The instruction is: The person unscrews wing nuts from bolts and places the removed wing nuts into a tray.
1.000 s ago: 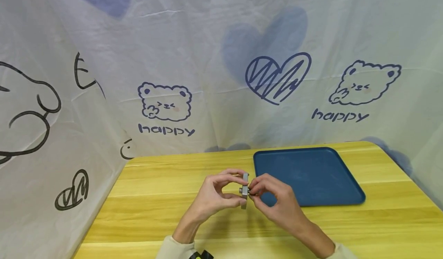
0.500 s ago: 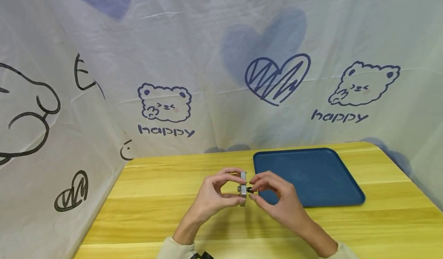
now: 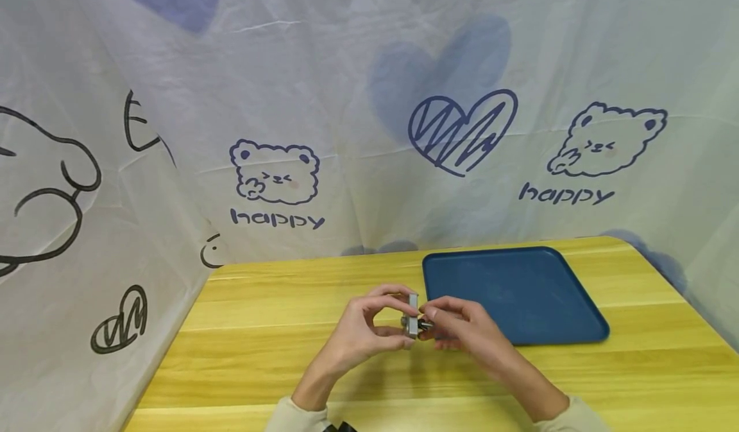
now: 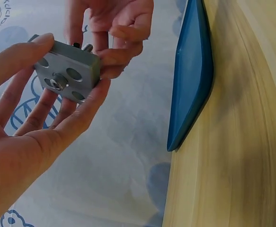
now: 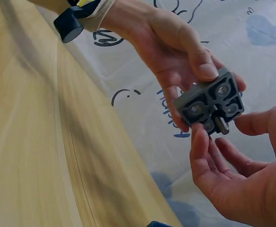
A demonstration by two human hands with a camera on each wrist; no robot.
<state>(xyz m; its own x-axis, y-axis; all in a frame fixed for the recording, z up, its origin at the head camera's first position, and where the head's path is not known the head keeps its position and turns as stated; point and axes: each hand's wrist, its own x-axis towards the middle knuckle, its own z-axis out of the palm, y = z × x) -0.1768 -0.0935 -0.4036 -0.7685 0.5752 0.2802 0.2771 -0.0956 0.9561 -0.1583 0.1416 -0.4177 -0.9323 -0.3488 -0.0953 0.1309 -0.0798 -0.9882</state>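
My left hand (image 3: 360,329) grips a small grey square block (image 4: 70,71) by its edges, thumb against fingers. A metal bolt passes through the block; its head (image 4: 58,82) shows in the left wrist view. On the other face, several round recesses and the bolt's threaded end (image 5: 222,125) face my right hand (image 3: 470,326). A dark piece (image 5: 217,114) sits around the bolt's base; its kind is unclear. The right hand's bent, spread fingers (image 5: 200,142) lie close about the block's lower edge and the bolt, without visibly pinching the bolt.
A blue tray (image 3: 519,297) lies on the yellow wood-grain table (image 3: 260,329), just behind and right of the hands. A white cloth (image 3: 358,162) with bear and heart drawings hangs behind and at the left.
The right hand has turned, its thumb now lying higher and its fingers lower around the bolt end. The left hand and block have shifted slightly right. The tray stays put.
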